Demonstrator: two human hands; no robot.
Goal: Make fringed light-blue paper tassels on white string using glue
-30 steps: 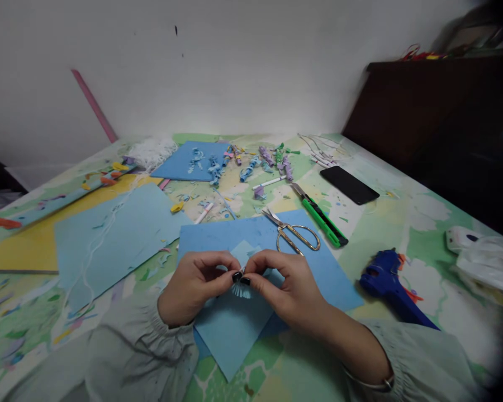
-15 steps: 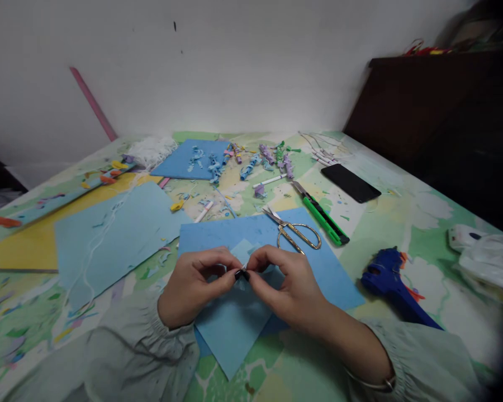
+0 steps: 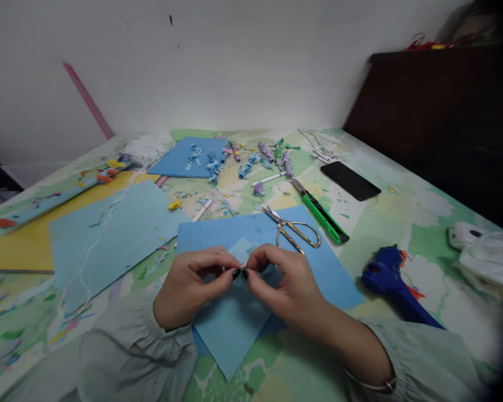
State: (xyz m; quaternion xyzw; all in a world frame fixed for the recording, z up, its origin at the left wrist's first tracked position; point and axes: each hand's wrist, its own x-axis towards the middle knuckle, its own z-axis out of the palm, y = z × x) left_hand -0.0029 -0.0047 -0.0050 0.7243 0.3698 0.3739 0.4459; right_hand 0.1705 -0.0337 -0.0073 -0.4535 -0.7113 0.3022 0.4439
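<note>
My left hand [image 3: 197, 285] and my right hand [image 3: 283, 285] meet in a fingertip pinch. Between them is a small pale piece [image 3: 242, 269], white at the top with light-blue strands below; the fingers cover most of it. Directly underneath lies a light-blue foam sheet [image 3: 235, 335], turned corner toward me. It rests on a larger blue sheet [image 3: 318, 279]. Gold-handled scissors [image 3: 291, 229] lie with their blades parted just beyond my right hand. A green utility knife [image 3: 324, 218] is beside them, blade out.
At right are a blue hot glue gun [image 3: 389, 273], a black phone [image 3: 351, 180] and a white plastic bag [image 3: 488, 257]. Curled foam pieces [image 3: 249, 164] sit toward the wall. Another light-blue sheet [image 3: 121, 240] with white yarn [image 3: 94, 240] lies at left, among scattered scraps.
My thumbs have drawn slightly apart at the pale piece, and the left hand has shifted a little left. The camera view has moved slightly; the tools lie as before.
</note>
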